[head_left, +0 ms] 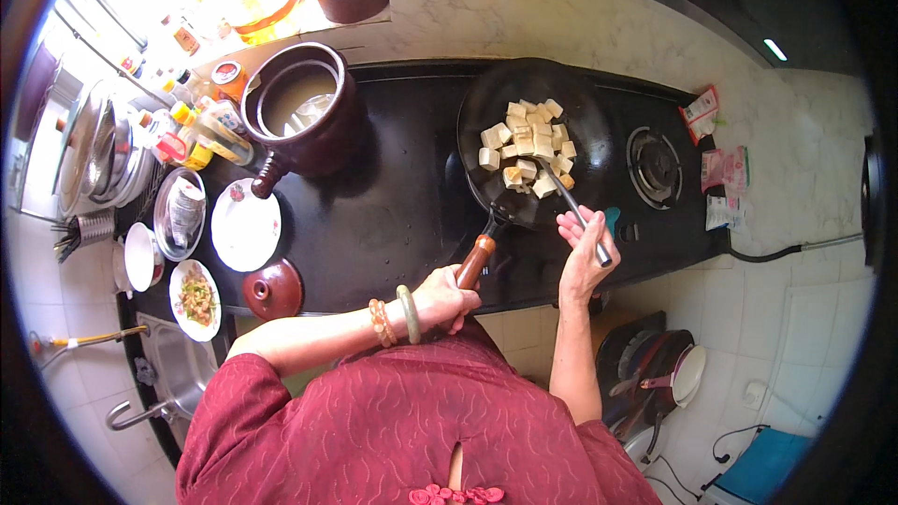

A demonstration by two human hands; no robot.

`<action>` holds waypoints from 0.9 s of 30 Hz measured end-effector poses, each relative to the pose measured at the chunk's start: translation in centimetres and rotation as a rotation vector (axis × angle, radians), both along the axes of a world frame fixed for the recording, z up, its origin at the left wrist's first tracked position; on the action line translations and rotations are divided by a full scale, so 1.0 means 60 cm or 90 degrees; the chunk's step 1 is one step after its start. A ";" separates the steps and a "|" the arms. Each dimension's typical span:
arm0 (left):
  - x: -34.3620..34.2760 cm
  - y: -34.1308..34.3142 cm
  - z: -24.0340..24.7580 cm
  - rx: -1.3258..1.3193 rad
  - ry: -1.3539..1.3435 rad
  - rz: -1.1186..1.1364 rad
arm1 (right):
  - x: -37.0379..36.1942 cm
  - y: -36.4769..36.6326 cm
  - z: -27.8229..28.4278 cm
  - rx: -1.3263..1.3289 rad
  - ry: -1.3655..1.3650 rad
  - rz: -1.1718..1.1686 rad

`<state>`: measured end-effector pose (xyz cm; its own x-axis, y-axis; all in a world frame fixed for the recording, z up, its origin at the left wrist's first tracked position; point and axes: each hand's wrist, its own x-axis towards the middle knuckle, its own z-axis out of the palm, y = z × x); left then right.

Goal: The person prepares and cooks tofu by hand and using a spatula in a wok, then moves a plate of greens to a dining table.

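A dark wok sits on the black countertop, holding several white tofu cubes, a few browned on their faces. My left hand is wrapped round the wok's brown wooden handle, close to the counter's front edge. Right of the wok, my right hand grips a long-handled spatula. The spatula's far end reaches in among the cubes, which partly hide it.
To the left stand a brown clay pot with cloudy liquid, its lid, a white plate, a fish dish and a plate of chopped food. Bottles crowd behind. A gas burner lies right; a sink is at lower left.
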<state>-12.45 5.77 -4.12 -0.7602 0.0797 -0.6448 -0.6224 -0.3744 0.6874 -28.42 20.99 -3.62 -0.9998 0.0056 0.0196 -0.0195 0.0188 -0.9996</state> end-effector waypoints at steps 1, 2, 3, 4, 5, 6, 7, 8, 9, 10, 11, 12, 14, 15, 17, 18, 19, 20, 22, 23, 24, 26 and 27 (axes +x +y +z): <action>0.000 -0.001 0.000 -0.004 0.004 0.000 | -0.008 0.002 0.003 -0.001 -0.001 0.006; 0.000 -0.001 0.000 -0.006 0.002 0.000 | -0.015 0.003 0.009 -0.006 -0.003 0.016; 0.000 -0.002 0.001 -0.008 0.001 0.000 | -0.022 0.004 0.015 0.000 0.000 0.023; 0.000 -0.003 0.001 -0.011 0.000 0.000 | -0.031 0.004 0.020 -0.001 0.005 0.027; 0.000 -0.003 -0.001 -0.006 0.005 0.003 | -0.039 0.004 0.025 -0.003 0.010 0.030; 0.001 -0.003 -0.004 -0.001 0.011 0.006 | -0.044 0.006 0.030 0.023 0.044 0.051; 0.001 -0.003 -0.005 0.005 0.016 0.009 | -0.049 0.005 0.037 0.044 0.061 0.061; 0.001 -0.003 -0.006 0.003 0.016 0.008 | -0.055 0.004 0.045 0.065 0.078 0.071; 0.000 -0.005 -0.005 0.002 0.016 0.007 | -0.060 0.006 0.052 0.085 0.095 0.081; 0.000 -0.006 -0.004 0.001 0.016 0.008 | -0.065 0.010 0.059 0.103 0.107 0.094; 0.001 -0.007 -0.004 0.004 0.018 0.008 | -0.067 0.014 0.066 0.122 0.132 0.109; 0.001 -0.008 -0.003 0.008 0.020 0.008 | -0.069 0.019 0.070 0.132 0.142 0.115; 0.001 -0.008 -0.004 0.007 0.021 0.008 | -0.072 0.026 0.079 0.139 0.143 0.121; 0.002 -0.008 -0.006 0.003 0.020 0.008 | -0.075 0.027 0.086 0.151 0.132 0.121; 0.002 -0.007 -0.008 -0.002 0.020 0.006 | -0.074 0.019 0.109 0.213 0.183 0.152; 0.002 -0.006 -0.008 -0.002 0.022 0.007 | -0.076 0.013 0.113 0.248 0.257 0.187; 0.000 -0.006 -0.008 -0.002 0.025 0.001 | -0.077 0.009 0.118 0.283 0.331 0.214; 0.000 -0.005 -0.008 0.002 0.026 0.003 | -0.074 -0.001 0.129 0.345 0.408 0.240; -0.001 -0.004 -0.007 0.010 0.027 0.006 | -0.059 -0.020 0.161 0.458 0.543 0.331; -0.001 -0.005 -0.007 0.011 0.027 0.007 | -0.052 -0.027 0.173 0.525 0.581 0.384; -0.001 -0.005 -0.006 0.011 0.026 0.009 | -0.043 -0.031 0.178 0.576 0.613 0.411; 0.001 -0.005 -0.006 0.013 0.026 0.010 | -0.042 -0.031 0.186 0.590 0.689 0.442; 0.000 -0.005 -0.005 0.013 0.026 0.008 | -0.044 -0.028 0.195 0.592 0.714 0.442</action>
<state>-12.44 5.46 -4.44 -0.7869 0.0825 -0.6116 -0.5890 -0.3963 0.7043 -31.06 19.32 8.09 -0.2850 -0.8496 0.4438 -0.9585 0.2562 -0.1252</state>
